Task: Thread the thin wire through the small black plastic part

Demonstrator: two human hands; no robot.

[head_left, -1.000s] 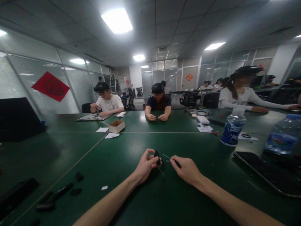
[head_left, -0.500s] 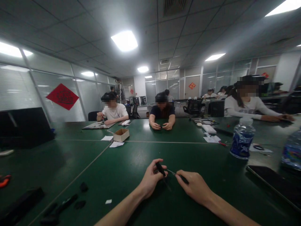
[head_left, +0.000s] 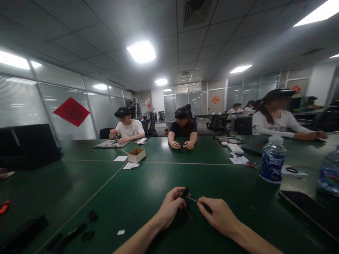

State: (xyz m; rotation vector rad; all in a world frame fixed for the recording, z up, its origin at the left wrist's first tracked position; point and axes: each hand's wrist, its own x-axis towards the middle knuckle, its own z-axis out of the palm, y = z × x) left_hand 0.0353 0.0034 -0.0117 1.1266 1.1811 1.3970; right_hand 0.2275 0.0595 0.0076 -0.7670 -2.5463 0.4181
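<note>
My left hand (head_left: 171, 209) is closed around a small black part (head_left: 185, 192), pinching it between thumb and fingers above the green table (head_left: 148, 183). In my right hand (head_left: 218, 213) is a small screwdriver (head_left: 192, 199) with a thin metal shaft and a dark handle. Its shaft points left, and the tip meets or nearly meets the black part; exact contact is too small to tell. Most of the handle is hidden by my fingers. Below the left fingers hangs a faint, blurred thin strand.
Several black pieces (head_left: 72, 233) and a white paper scrap (head_left: 120, 232) lie at lower left. An open cardboard box (head_left: 136, 155) stands farther back. To the right are a water bottle (head_left: 273, 160) and a phone (head_left: 304, 208). Co-workers sit across the table.
The black part has turned in my left hand, its upper end now leaning right. The screwdriver tip has come closer to it. The view has tilted slightly upward.
</note>
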